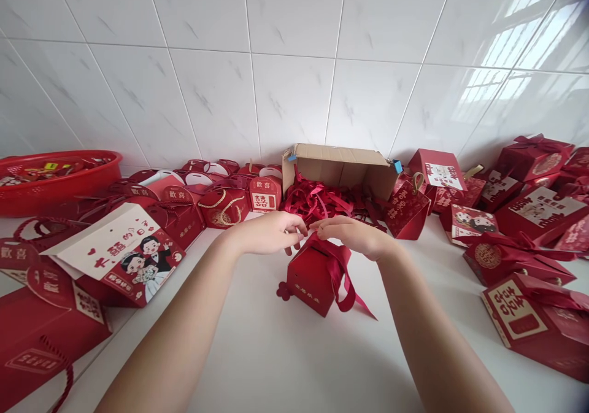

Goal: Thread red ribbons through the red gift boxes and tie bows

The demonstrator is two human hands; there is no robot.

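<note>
A small red gift box [310,278] with gold lettering stands on the white table in front of me. A dark red ribbon [343,272] runs over its top and hangs down its right side, one tail reaching the table. My left hand [269,232] is just above the box's left upper edge, fingers loosely curved and apart, holding nothing that I can see. Over the top of the box, my right hand [352,235] has its fingers stretched out to the left, at the ribbon. Whether its fingertips touch the ribbon is hard to see. A red flower-shaped tab [284,291] sticks out at the box's lower left.
Behind the box, an open cardboard carton [340,155] holds a heap of red ribbons [317,199]. Red gift boxes crowd both sides, including a couple-printed box [133,250] and a white-labelled box [515,308]. A red plastic basket [59,186] sits far left, against the tiled wall [294,94].
</note>
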